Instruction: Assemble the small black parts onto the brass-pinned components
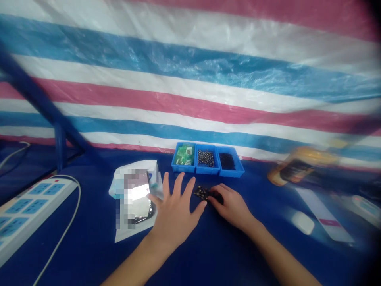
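My left hand (pixel 175 212) is spread open above the blue table, palm down, with nothing in it. Its fingers reach between a phone (pixel 144 208) with a lit screen and a small heap of dark, shiny metal parts (pixel 201 193). At the right side of that heap, my right hand (pixel 232 204) has its fingers curled together, the tips touching the pieces. Something dark shows beneath those fingers, too covered to name. Beyond the hands stand three joined blue bins: one with green circuit boards (pixel 184 155), one with small metal parts (pixel 206 158), one with tiny black pieces (pixel 226 161).
The phone lies on a white plastic bag (pixel 119 234). A white power strip (pixel 29 210) and its cable (pixel 76 206) run along the left. On the right are a blurred orange-capped bottle (pixel 297 167), a white case (pixel 303 222) and a pale strip (pixel 321 214). Striped sheeting (pixel 190 103) hangs behind.
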Tool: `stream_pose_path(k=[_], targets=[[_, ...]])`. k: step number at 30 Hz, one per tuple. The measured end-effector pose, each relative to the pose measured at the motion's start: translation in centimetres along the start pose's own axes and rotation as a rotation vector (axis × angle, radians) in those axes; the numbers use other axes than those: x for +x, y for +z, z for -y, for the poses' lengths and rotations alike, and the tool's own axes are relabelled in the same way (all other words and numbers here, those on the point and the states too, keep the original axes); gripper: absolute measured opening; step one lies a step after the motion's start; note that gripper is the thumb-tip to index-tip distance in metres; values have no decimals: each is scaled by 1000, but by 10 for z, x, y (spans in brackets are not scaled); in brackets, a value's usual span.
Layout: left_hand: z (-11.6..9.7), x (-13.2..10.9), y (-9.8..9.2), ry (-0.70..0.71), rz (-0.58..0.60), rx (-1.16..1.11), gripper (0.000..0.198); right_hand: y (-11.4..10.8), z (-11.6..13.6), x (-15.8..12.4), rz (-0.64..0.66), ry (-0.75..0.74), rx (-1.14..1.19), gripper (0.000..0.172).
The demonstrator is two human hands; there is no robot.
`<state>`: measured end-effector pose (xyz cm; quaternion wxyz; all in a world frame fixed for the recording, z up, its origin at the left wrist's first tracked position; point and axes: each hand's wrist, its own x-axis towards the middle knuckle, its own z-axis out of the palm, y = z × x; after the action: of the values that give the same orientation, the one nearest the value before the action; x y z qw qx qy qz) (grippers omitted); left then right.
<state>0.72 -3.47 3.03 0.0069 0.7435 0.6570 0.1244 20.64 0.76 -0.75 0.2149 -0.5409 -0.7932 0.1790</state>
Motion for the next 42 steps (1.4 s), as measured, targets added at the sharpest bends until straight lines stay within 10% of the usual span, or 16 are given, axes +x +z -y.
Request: stream_pose_path(k=[28,42], targets=[[5,3,1,-60,109,-15,63,-2,-4,-2,-5,-5,29,11],[-3,-1,7,25,-30,51,55,2,-5,-2,-3,-46,-83,33]])
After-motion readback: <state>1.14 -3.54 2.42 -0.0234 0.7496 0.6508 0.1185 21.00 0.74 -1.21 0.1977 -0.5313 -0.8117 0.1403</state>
